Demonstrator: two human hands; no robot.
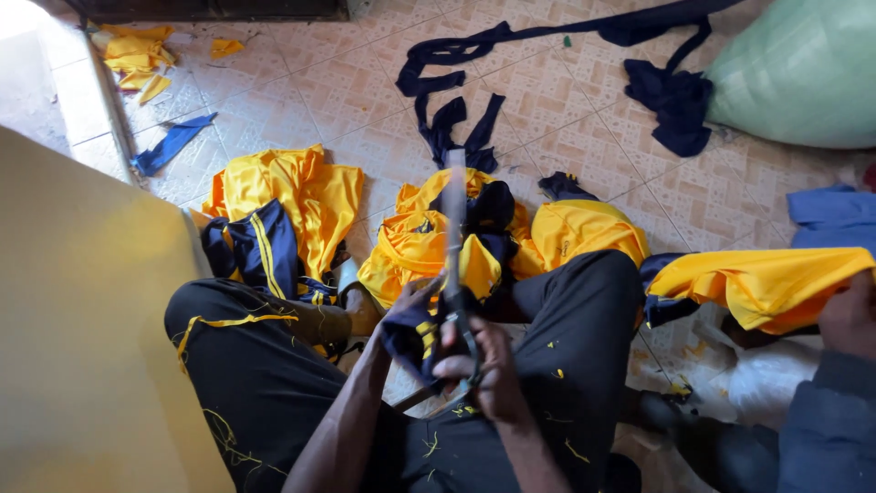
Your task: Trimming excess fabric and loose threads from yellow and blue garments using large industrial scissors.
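Head view, looking down at a seated person whose legs, in black trousers [584,319] flecked with yellow thread, are stretching out over a tiled floor [566,110]. The right hand [484,370] is closing around the handles of a pair of large scissors [456,274], whose long blades are pointing up and away from the body, above the lap. The left hand [411,306] is gripping a small navy fabric piece with yellow stripes [412,340], holding it just beside the scissor handles and touching them. Yellow garments [415,246] are lying in a heap on the floor between the knees, directly behind the blades, and another yellow garment [292,187] is lying to the left with a navy striped garment [255,246] resting against it. Navy fabric strips [456,55] are trailing across the tiles farther off, near a pale green sack [803,73]. At the right edge, another person's hand [849,315], in a grey-blue sleeve, is holding a folded yellow cloth [766,278]. A plain yellow panel [82,319] is filling the left foreground.
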